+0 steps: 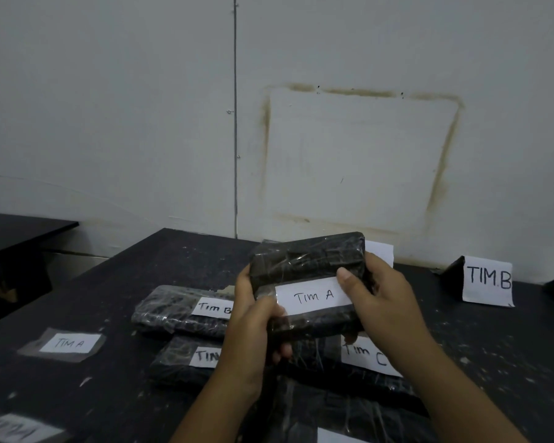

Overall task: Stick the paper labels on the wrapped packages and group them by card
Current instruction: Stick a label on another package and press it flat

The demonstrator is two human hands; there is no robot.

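The wrapped package (307,260) is held up above the table (115,282), between both hands, its long face turned to the camera. The left hand (253,327) grips its left end: the thumb (269,306) lies on the front at the left edge of the "TIM A" label (312,297), and the other fingers curl round underneath. The right hand (384,302) grips the right end, its thumb (346,279) pressing the label's upper right corner; its other fingers are hidden behind the package.

The package is a rounded black block wrapped in shiny, creased clear film. The label is a white paper strip with handwritten letters, lying flat and slightly tilted.

On the dark, speckled table below lie more black wrapped packages: one labelled "TIM B" (186,311), one whose label (205,356) is partly covered by the left wrist, and a "TIM C" label (370,358) under the right hand. A loose "TIM A" label on grey tape (68,343) lies to the left. A folded "TIM B" card (486,279) stands at the right near the white, stained wall (141,123); another white card (379,252) is mostly hidden behind the held package.
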